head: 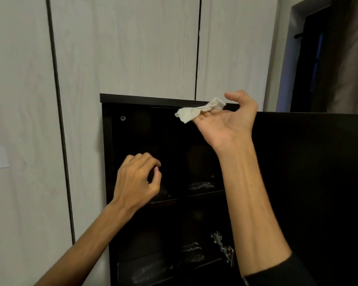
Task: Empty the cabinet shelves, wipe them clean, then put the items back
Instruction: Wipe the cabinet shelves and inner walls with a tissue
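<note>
A black cabinet (106,153) stands open against a pale wood-grain wall. My right hand (229,120) is raised palm-up near the cabinet's top edge and pinches a small crumpled white cloth (196,112) between its fingers. My left hand (137,178) hovers in front of the upper shelf (205,194) with fingers curled, holding nothing that I can see. The shelves are very dark; dim shiny dark items (199,185) lie on the upper shelf and others (191,252) on the lower one.
The cabinet's open black door (310,182) fills the right side, with a metal hinge (223,247) at its inner edge. Pale wardrobe panels (124,48) rise behind. A dark doorway (310,58) and a curtain stand at the far right.
</note>
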